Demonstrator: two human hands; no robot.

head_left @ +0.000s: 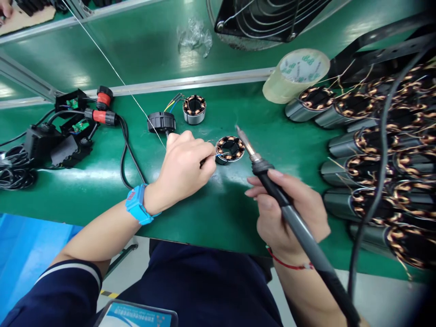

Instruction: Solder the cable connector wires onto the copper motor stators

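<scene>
In the head view my right hand (289, 209) is closed around a soldering iron (286, 204), its tip pointing up and left, just right of a copper-wound motor stator (230, 150) and apart from it. My left hand (185, 165), with fingers pinched, is at the stator's left edge. From its fingertips a short blue wire (220, 155) runs to the windings. A thin pale strand (112, 68) slants down from the upper left to behind this hand. Beyond the hand, a round black housing (161, 122) lies beside a second stator (194, 109), with coloured wires between them.
Rows of stators (368, 159) fill the right side, with the iron's dark cable (383, 136) crossing over them. A tape roll (296, 75) and a fan (269, 18) stand at the back. Black boxes with red-ringed connectors (102, 116) and cables lie at left.
</scene>
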